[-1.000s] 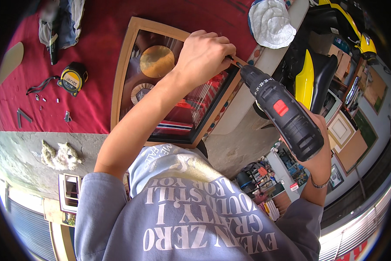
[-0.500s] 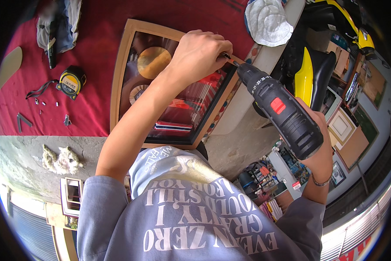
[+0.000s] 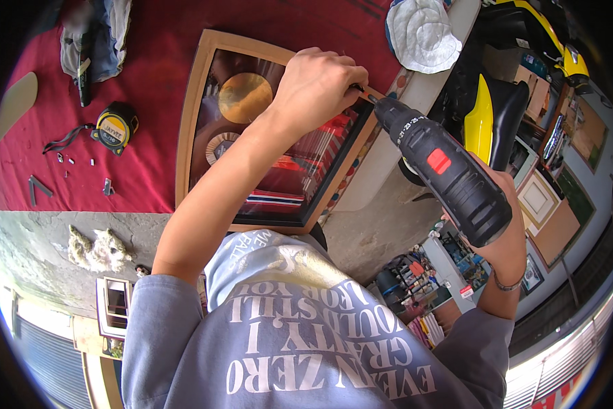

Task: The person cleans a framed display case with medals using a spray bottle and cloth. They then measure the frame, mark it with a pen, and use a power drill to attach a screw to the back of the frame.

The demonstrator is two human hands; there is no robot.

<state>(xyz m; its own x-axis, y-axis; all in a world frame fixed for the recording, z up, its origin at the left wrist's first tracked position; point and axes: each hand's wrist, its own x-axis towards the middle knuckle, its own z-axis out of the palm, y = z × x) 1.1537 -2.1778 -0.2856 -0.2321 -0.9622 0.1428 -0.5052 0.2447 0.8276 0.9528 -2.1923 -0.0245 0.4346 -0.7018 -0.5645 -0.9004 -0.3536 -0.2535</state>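
My right hand wraps the grip of the black cordless drill, its bit tip meeting the far right corner of the wooden picture frame on the red cloth, while my left hand closes over that corner, pinching something small I cannot make out. The drill looks heavy and stiff, best held at the grip; the glazed frame looks fragile, safest steadied by its wooden edge. Compared with a second ago, my hands and the drill have barely shifted.
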